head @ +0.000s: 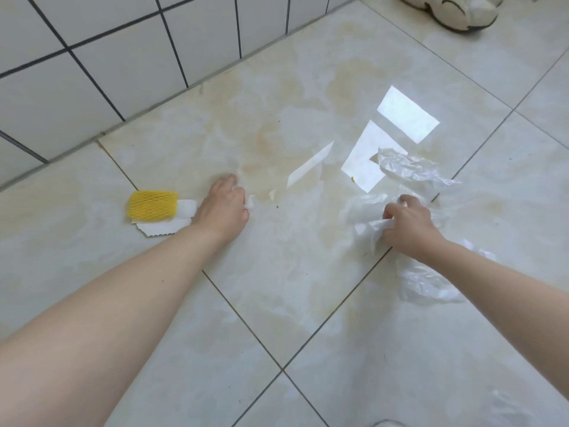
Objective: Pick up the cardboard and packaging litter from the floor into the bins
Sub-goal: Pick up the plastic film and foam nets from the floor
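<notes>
My left hand [224, 208] is low over the tiled floor, its fingers curled round a small white scrap [251, 202]. Just left of it lie a yellow foam net [152, 204] and white card pieces [163, 228]. My right hand [406, 221] grips a crumpled clear plastic film [365, 215] that trails under my forearm to more clear plastic [428, 282]. Another crumpled piece of clear plastic [409, 167] lies on the floor just beyond that hand. A tiny paper bit [272, 194] sits between my hands.
A white tiled wall [92, 66] runs along the far left. A pale shoe [452, 10] stands at the top right. Bright window reflections [406, 118] shine on the glossy floor. No bin is in view.
</notes>
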